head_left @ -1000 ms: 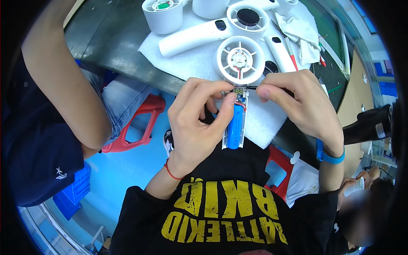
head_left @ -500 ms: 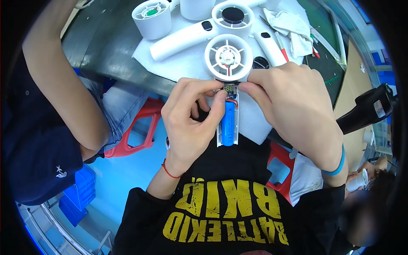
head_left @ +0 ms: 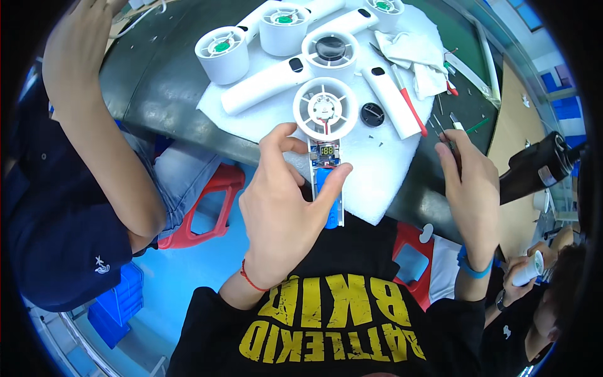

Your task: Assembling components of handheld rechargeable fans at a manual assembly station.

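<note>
My left hand grips the slim opened handle of a white handheld fan, thumb on one side and fingers on the other. Inside the handle lie a small circuit board with a lit digit display and a blue cylindrical battery, partly covered by my thumb. The fan's round head points away from me, its spokes and hub showing. Over the dark table at the right, my right hand has its fingers closed around what look like thin metal tweezers, whose tips stick out; the rest is hidden.
On a white foam sheet stand several white fan heads and handles, a black round cap, a red-handled tool and a white cloth. A black power tool juts in at the right. A co-worker's arm is at the left.
My right hand has left the fan's display and moved right to the tools on the table. The fan and my left hand have shifted slightly left and nearer to me.
</note>
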`<action>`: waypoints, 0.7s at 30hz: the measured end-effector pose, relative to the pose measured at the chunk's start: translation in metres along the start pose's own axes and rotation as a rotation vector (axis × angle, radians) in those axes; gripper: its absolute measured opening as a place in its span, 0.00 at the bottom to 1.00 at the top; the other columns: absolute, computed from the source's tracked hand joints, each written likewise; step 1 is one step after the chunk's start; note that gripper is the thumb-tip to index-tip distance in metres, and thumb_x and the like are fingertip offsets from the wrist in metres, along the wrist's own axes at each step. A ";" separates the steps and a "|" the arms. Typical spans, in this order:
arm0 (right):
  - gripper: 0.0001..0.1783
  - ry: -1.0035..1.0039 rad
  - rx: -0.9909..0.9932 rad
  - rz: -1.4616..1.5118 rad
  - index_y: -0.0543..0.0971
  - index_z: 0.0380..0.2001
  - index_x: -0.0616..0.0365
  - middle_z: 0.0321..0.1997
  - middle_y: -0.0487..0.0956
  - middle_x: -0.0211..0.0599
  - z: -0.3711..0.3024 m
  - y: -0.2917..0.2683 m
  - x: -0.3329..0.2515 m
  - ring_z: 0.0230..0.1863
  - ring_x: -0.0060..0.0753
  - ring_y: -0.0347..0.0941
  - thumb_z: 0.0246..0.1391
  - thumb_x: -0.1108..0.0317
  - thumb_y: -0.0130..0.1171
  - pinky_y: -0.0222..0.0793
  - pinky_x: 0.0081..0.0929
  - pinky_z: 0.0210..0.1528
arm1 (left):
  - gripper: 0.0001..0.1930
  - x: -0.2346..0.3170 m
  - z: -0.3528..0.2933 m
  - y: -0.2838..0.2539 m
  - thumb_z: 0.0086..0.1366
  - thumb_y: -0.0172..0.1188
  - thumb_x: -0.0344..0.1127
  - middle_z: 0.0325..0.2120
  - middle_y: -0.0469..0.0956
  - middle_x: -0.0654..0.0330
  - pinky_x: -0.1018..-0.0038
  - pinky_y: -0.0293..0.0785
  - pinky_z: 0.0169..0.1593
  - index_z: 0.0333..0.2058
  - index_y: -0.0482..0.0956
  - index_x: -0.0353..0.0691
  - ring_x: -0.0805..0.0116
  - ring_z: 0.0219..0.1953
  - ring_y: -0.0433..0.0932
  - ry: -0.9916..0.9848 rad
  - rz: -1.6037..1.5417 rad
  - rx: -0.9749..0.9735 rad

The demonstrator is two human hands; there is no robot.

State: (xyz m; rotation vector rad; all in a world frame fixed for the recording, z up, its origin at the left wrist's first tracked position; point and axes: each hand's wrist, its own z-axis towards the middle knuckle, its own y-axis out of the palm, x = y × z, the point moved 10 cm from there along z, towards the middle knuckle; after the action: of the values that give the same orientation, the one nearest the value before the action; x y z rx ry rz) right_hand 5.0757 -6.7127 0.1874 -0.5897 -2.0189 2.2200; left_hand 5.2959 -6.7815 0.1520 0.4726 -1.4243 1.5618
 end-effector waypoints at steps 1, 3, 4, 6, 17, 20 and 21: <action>0.09 0.016 0.099 -0.054 0.74 0.39 0.60 0.30 0.78 0.46 0.000 -0.002 0.005 0.29 0.46 0.76 0.60 0.66 0.54 0.70 0.36 0.31 | 0.33 0.000 0.001 0.000 0.54 0.70 0.40 0.34 0.77 0.57 0.75 0.68 0.23 0.53 0.62 0.33 0.69 0.18 0.72 -0.056 0.010 -0.021; 0.09 0.030 0.193 -0.158 0.74 0.39 0.61 0.35 0.77 0.44 0.002 -0.006 0.012 0.33 0.47 0.76 0.59 0.68 0.54 0.71 0.36 0.33 | 0.37 -0.004 0.001 0.005 0.54 0.69 0.37 0.29 0.77 0.57 0.77 0.65 0.19 0.56 0.57 0.31 0.72 0.13 0.70 -0.096 0.008 -0.053; 0.09 0.034 0.197 -0.159 0.74 0.39 0.61 0.35 0.77 0.44 0.006 -0.005 0.018 0.33 0.47 0.76 0.59 0.68 0.54 0.71 0.36 0.33 | 0.37 -0.004 0.003 0.003 0.54 0.69 0.37 0.29 0.77 0.57 0.77 0.65 0.19 0.56 0.57 0.31 0.72 0.13 0.70 -0.091 0.006 -0.055; 0.12 0.038 0.186 -0.322 0.75 0.44 0.59 0.39 0.76 0.44 0.013 0.000 0.028 0.38 0.44 0.75 0.59 0.66 0.54 0.71 0.34 0.40 | 0.38 -0.020 0.001 0.011 0.54 0.68 0.32 0.29 0.77 0.57 0.81 0.64 0.20 0.58 0.55 0.29 0.79 0.16 0.71 -0.295 -0.340 -0.141; 0.22 -0.208 0.077 -0.007 0.77 0.46 0.61 0.41 0.77 0.44 0.049 0.016 -0.041 0.39 0.46 0.77 0.52 0.59 0.61 0.72 0.35 0.42 | 0.36 -0.017 -0.029 0.026 0.66 0.51 0.27 0.52 0.64 0.46 0.74 0.78 0.34 0.65 0.38 0.39 0.61 0.42 0.77 -0.399 -1.455 -0.219; 0.21 -0.161 0.022 -0.084 0.78 0.44 0.61 0.39 0.77 0.44 0.047 0.012 -0.043 0.38 0.47 0.77 0.50 0.60 0.63 0.72 0.35 0.42 | 0.31 -0.014 -0.027 0.026 0.68 0.49 0.32 0.53 0.62 0.47 0.76 0.74 0.28 0.64 0.42 0.41 0.65 0.38 0.75 -0.371 -1.518 -0.145; 0.20 -0.154 0.045 -0.120 0.79 0.43 0.62 0.37 0.78 0.45 0.044 0.011 -0.047 0.37 0.47 0.77 0.48 0.62 0.63 0.72 0.35 0.41 | 0.28 -0.016 -0.028 0.024 0.69 0.48 0.34 0.52 0.64 0.46 0.76 0.74 0.29 0.62 0.45 0.40 0.65 0.37 0.75 -0.341 -1.506 -0.081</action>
State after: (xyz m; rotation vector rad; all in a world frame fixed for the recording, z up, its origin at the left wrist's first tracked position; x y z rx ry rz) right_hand 5.1068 -6.7700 0.1898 -0.2931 -2.0073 2.2969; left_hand 5.2924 -6.7594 0.1188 1.3750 -0.8515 0.1930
